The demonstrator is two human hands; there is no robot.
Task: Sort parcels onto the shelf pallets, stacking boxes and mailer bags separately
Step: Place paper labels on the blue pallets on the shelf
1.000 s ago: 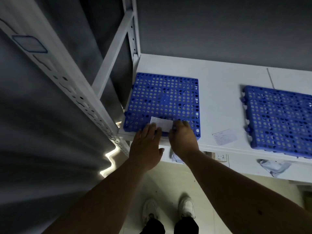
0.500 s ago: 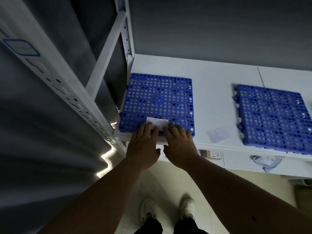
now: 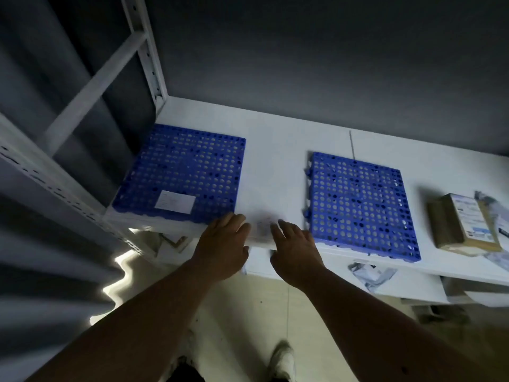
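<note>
Hands (image 3: 224, 250) off label (image 3: 175, 201) — rightward

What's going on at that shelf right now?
Left hand, right hand open, reaching for paper slip. White label on left blue perforated pallet. Nothing blocking.

two bare forearms are seen, with no sleeves, watch, rings or gloves on them. the left hand (image 3: 223, 245) and the right hand (image 3: 296, 250) are uncovered to the fingertips. a small dark mark is seen on the right forearm. below, a light-coloured shoe (image 3: 281, 359) is worn on one foot, and dark trouser fabric (image 3: 184, 374) is visible at the bottom edge of the view.
</note>
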